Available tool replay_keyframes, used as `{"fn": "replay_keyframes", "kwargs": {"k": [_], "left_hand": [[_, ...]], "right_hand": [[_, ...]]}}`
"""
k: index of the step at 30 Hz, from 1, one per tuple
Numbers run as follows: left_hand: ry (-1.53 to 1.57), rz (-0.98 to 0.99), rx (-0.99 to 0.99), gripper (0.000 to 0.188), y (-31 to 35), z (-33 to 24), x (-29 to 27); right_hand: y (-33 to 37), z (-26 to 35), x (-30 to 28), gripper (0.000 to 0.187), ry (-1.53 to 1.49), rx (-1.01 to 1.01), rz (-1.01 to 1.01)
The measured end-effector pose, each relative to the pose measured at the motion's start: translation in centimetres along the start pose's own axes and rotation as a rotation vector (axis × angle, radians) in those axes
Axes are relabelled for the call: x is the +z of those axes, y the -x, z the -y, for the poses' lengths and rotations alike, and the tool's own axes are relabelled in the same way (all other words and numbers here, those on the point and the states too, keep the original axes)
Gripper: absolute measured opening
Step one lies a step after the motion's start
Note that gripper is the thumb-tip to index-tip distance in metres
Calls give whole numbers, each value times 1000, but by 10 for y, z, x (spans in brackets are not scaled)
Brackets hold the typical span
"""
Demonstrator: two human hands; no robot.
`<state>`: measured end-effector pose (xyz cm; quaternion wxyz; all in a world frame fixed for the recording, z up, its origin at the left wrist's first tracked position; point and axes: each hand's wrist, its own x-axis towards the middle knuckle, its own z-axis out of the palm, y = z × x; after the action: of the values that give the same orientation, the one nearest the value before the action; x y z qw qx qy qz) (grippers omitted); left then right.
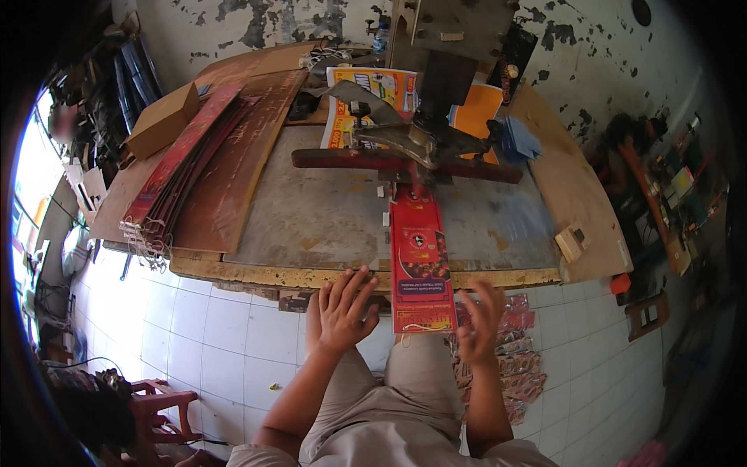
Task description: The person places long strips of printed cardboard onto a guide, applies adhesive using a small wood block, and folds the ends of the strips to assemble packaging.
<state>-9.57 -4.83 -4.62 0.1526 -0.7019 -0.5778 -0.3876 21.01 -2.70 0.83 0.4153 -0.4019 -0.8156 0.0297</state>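
head view, red strip (416,226): here it is, a long, narrow, flat piece, bright red and printed all over, with a round black-and-white emblem partway down, a dark food picture below that, then a purple band and yellow lettering at the near end, where a pale cord (405,339) dangles.
long axis: straight out from the person's lap toward the machine (424,140), the near end leaning just slightly to the right.
strip's ends: far one at the machine's dark bar (350,159), near one jutting past the table's front edge, above the lap.
strip's place: most of it flat on the grey tabletop (311,226), right of the middle, between the two hands.
left hand (346,311): back up, fingers spread and pointing away, nothing in its grasp, near the yellowish table edge and left of the strip.
right hand (478,323): a bit blurred, fingers half curled, thumb well apart, seemingly nothing held; right beside the strip's near end, and whether it touches, i can't tell.
left of the table: a stack of dark red strips (183,167) beside a cardboard box (163,121).
right of the table: a wooden block (572,243).
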Motion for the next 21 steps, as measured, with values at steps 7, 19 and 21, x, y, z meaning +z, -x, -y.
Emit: {"fn": "replay_keyframes", "kwargs": {"k": [7,19,21], "left_hand": [[249,9,-225,34,-72,6,-48],[-4,385,-82,39,-227,96,70],[19,289,-90,40,-244,117,109]], "right_hand": [[-21,49,-6,66,76,-59,281],[-24,48,-2,62,-86,4,291],[-25,48,1,61,-105,2,307]]}}
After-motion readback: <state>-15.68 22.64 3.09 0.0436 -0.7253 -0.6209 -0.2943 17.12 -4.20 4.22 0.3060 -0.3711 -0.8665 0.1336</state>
